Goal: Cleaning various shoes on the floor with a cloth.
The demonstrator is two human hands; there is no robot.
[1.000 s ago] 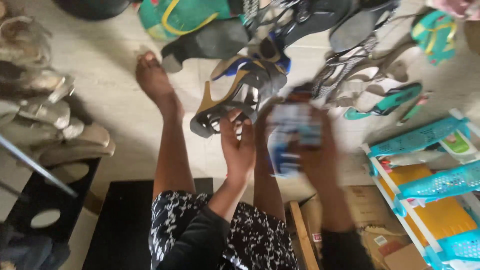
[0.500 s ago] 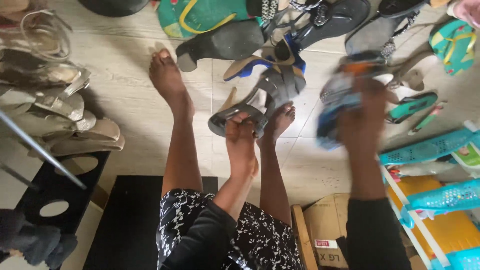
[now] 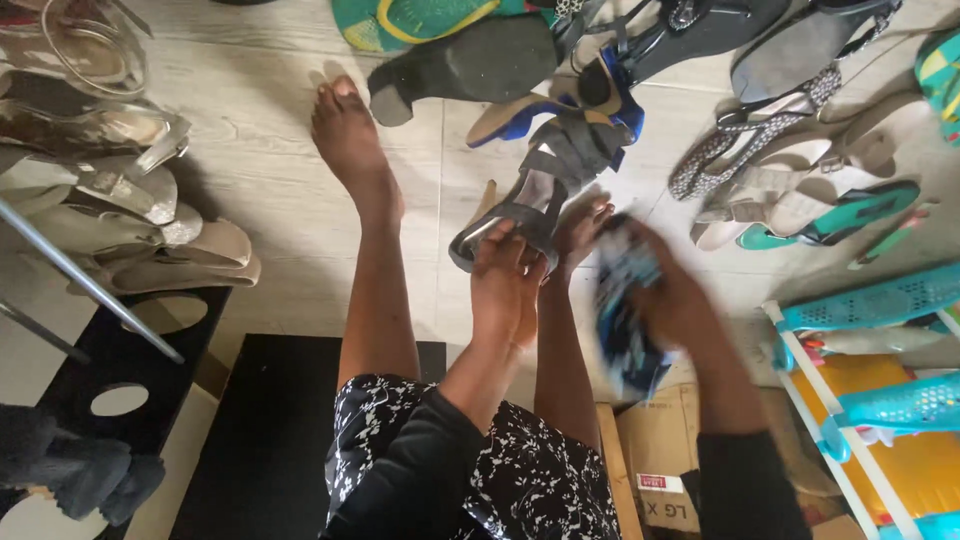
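Observation:
My left hand point(image 3: 505, 285) grips the heel end of a grey strappy high-heeled sandal point(image 3: 545, 185) that lies on the floor in front of my right foot point(image 3: 585, 222). Beside it, my right hand point(image 3: 672, 300) is blurred with motion and holds a blue and white cloth point(image 3: 625, 315), close to the sandal's right side. My left foot point(image 3: 350, 145) rests on the pale floor further left. Both legs stretch forward from a black and white patterned skirt point(image 3: 480, 465).
Many shoes lie across the top: a black block heel point(image 3: 470, 65), a blue and tan heel point(image 3: 545, 110), beaded sandals point(image 3: 745, 140), teal flip-flops point(image 3: 830, 215). Silver heels point(image 3: 110, 190) pile at left. A teal shelf rack point(image 3: 880, 370), a cardboard box point(image 3: 660, 450) and a black stool point(image 3: 260, 440) stand near.
My right hand swung the cloth out to the right, then back in beside the sandal. My left hand stayed on the sandal's heel. The view shifted slightly downward.

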